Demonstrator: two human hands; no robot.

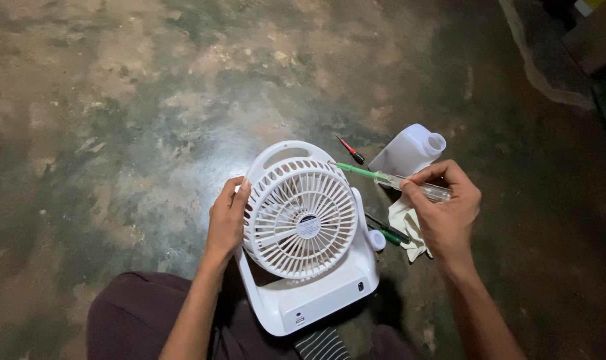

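Observation:
A small white table fan (303,227) with a round grille, a carry handle and a square base rests on the floor in front of my knees. My left hand (227,219) grips the left rim of its grille. My right hand (445,210) holds a screwdriver (389,180) with a clear handle and a green shaft; its tip points left and reaches the grille's upper right edge.
A white plastic bottle (409,151) without a cap lies behind the screwdriver. A small red-handled screwdriver (349,149) lies beside it. A pale cloth (407,227) and another green screwdriver (387,231) lie right of the fan. The floor is stained concrete (116,120).

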